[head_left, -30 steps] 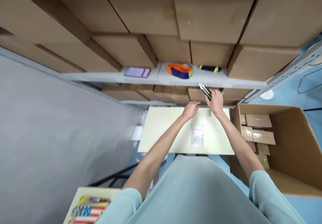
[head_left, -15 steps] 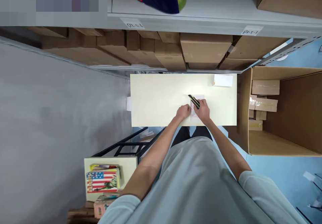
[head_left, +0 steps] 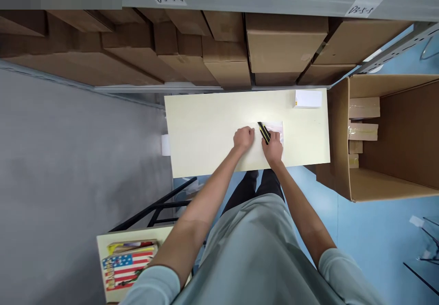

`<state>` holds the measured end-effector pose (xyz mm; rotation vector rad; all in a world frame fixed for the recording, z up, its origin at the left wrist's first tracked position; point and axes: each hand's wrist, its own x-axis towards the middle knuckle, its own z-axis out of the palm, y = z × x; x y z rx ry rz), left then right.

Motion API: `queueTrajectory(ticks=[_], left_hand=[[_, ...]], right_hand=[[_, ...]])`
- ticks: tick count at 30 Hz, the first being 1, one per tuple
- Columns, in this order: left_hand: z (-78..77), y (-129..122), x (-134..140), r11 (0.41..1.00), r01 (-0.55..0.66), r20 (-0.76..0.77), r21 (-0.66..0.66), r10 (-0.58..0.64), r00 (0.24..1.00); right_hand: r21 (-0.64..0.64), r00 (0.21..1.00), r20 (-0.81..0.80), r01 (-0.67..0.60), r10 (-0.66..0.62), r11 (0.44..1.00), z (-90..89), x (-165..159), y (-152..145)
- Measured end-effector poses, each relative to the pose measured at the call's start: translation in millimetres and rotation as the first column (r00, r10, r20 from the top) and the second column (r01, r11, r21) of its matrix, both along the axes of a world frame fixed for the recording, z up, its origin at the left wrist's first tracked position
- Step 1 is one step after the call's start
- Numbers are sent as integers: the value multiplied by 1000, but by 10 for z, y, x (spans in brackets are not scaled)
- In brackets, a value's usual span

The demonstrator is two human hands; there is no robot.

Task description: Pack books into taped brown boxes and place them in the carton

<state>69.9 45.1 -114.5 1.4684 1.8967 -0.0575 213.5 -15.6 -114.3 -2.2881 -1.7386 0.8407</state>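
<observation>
bright light on the pale tabletop point(head_left: 202, 131), dimmer cardboard boxes point(head_left: 288, 51), blocky pixelation at upper left

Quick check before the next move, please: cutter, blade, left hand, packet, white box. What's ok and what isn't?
1. Cutter gripped in the right hand: ok.
2. Blade out or retracted: cannot tell, too small to make out.
3. Left hand apart from the cutter: ok, but only a narrow gap shows.
4. Packet on the table in full view: not ok, the right hand and cutter cover part of it.
5. White box clear of both hands: ok, at the table's far right corner.
</observation>
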Motion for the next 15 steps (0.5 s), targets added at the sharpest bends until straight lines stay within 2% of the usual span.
queueTrajectory(ticks=[6,11,15], left_hand=[[-101,310,-62,989,-113,-6,-99,113,994],[-239,404,-73,972,-186,-15,-141,185,983],[-359,430,-97,970,-211,9,-119,214,977]], right_hand=[[-69,999,47,8,-5,998,120,-194,34],[-94,991,133,0,13,996,185,-310,9],[-83,987,162,0,14,997,182,-368,-19]])
